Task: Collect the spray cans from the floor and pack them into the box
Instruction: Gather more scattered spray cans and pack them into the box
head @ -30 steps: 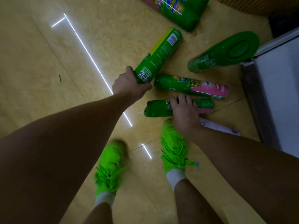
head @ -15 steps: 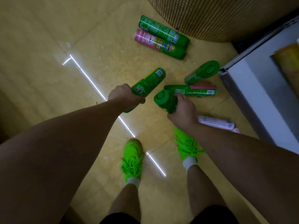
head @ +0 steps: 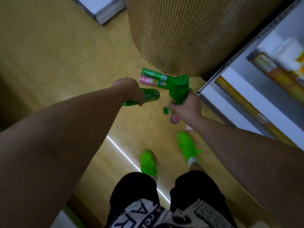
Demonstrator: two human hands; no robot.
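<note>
Each hand grasps a green spray can, the left hand one lying level, the right hand one upright, while two more cans lie crosswise on the floor at twelve o'clock, roughly midway between them.

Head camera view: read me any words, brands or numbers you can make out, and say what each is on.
None can be read for sure.
Shirt: large black letters, cut off and upside down.
Cans on the floor: labels blurred.
Can in the left hand and in the right hand: labels blurred.
</note>
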